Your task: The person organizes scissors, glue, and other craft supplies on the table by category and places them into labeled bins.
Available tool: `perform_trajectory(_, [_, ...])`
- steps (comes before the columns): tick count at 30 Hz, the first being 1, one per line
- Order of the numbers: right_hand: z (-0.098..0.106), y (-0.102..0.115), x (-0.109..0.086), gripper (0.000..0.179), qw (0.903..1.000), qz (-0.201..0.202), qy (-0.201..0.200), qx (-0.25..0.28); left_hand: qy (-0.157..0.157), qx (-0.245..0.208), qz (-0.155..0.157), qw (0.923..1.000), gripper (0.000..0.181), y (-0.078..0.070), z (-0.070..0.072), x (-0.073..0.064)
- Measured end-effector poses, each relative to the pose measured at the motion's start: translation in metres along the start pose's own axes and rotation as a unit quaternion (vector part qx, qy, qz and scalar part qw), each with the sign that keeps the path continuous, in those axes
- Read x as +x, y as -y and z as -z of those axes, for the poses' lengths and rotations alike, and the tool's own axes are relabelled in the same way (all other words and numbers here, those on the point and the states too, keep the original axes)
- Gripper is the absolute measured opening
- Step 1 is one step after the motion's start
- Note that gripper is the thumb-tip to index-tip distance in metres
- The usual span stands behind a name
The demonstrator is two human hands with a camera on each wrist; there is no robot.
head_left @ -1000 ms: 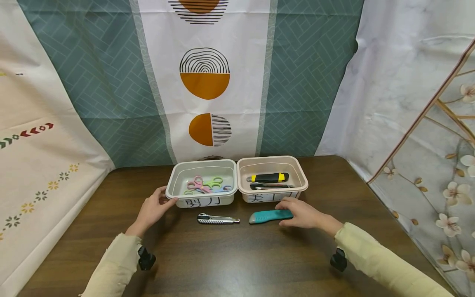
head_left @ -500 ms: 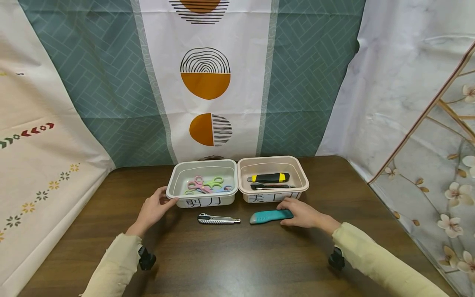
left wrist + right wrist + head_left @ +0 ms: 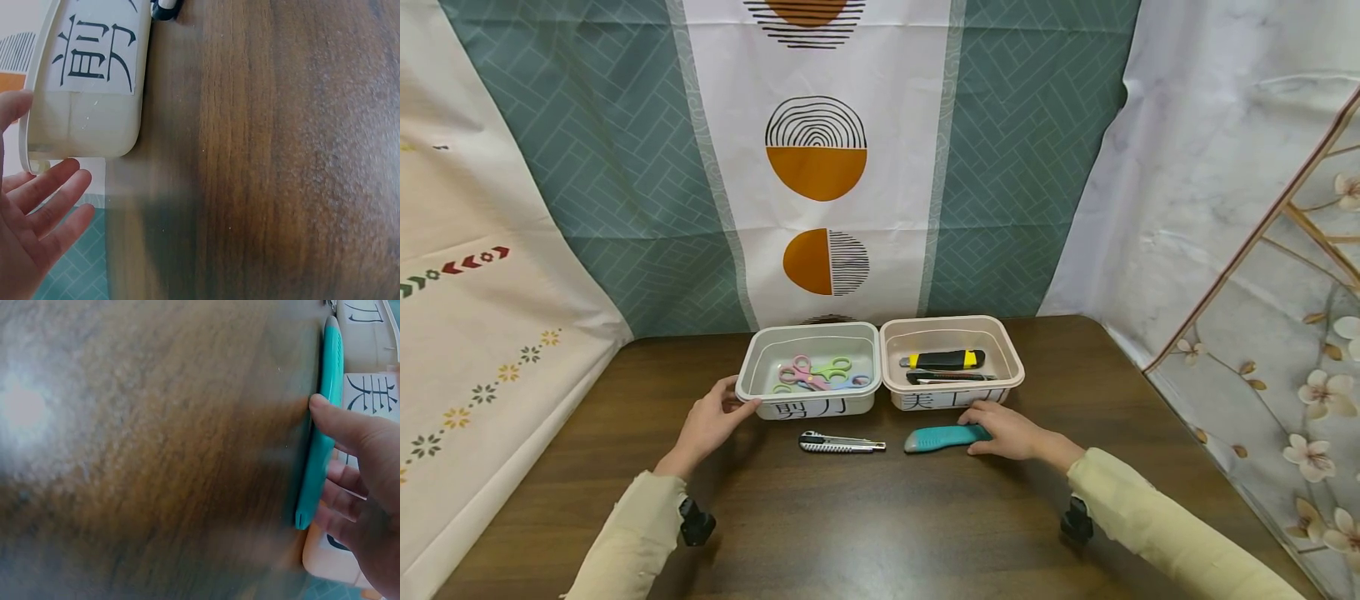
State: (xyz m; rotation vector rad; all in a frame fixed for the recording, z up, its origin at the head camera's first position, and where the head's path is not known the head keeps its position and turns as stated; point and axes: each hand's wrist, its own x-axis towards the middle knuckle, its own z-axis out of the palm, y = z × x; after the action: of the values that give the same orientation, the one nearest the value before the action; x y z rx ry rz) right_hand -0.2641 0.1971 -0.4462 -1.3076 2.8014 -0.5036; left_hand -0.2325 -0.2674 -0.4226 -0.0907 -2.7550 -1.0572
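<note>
In the head view my left hand [image 3: 709, 423] holds the front left corner of the pale grey-green box [image 3: 805, 329]. Its thumb lies on the box's rim and the other fingers reach around the end wall, as the left wrist view shows. My right hand [image 3: 1009, 433] grips the rear end of a teal utility knife [image 3: 936, 438] on the table. From the right wrist view, the thumb [image 3: 331, 415] presses one side of the knife's handle and fingers are behind it. Left of this knife lies a silver utility knife [image 3: 841, 442], apart from both hands.
Touching the left box is a beige box [image 3: 946, 322] with a black-and-yellow utility knife [image 3: 943, 359] and a slim dark one [image 3: 951, 377]. Scissors [image 3: 808, 372] with pink, green and blue handles lie in the left box. Patterned cloth [image 3: 1037, 167] hangs behind the brown table [image 3: 850, 525].
My right forearm has shifted slightly left. The left hand, both boxes and the knives stay in place.
</note>
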Motion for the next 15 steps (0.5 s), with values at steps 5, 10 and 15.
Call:
perform_trajectory(5, [-0.0026, -0.0003, -0.0004, 0.026, 0.9996, 0.026, -0.006, -0.009, 0.001, 0.000, 0.001, 1.0000, 0.065, 0.0000, 0.0000, -0.0002])
perform_trajectory(10, [-0.0041, -0.0013, 0.0002, 0.025, 0.9993, 0.035, -0.003, -0.011, 0.003, 0.000, 0.001, 1.0000, 0.065, 0.0010, -0.0001, -0.0007])
perform_trajectory(15, [-0.0032, -0.0001, -0.0011, 0.026, 0.9991, 0.039, -0.011, -0.015, 0.003, -0.003, 0.000, 1.0000, 0.065, 0.0014, -0.0007, 0.0001])
